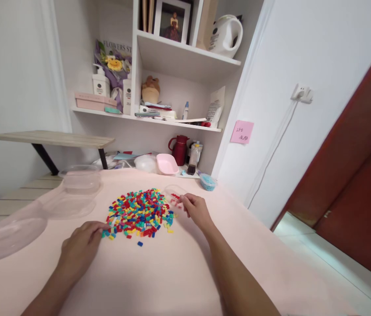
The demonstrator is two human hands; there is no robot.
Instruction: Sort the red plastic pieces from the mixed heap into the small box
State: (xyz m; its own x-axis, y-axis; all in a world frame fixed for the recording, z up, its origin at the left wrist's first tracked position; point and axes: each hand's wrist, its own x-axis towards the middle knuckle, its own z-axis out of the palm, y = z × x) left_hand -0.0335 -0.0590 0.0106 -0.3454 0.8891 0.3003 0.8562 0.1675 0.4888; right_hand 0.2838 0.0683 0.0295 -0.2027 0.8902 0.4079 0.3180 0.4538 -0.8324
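A heap of small toy bricks (139, 213) in red, yellow, green and blue lies on the pink-covered table. At the heap's lower left edge is my left hand (82, 245), thumb and index finger drawn together among the bricks; whatever they pinch is too small to make out. My right hand (196, 210) is at the heap's right, fingertips pinched over a shallow clear container (169, 188). Several red bricks (175, 202) lie in that container, some right beside the fingertips. Whether one is between the fingers cannot be told. A single blue brick (140, 244) lies in front of the heap.
Clear plastic containers (70, 205) and a large clear lid-like piece (11, 235) stand at left. Toward the back are a pink tray (167, 164), a red jug (180, 150), a bottle (193, 160) and a tub of blue bits (208, 181). A slatted shelf (54, 137) overhangs the left side.
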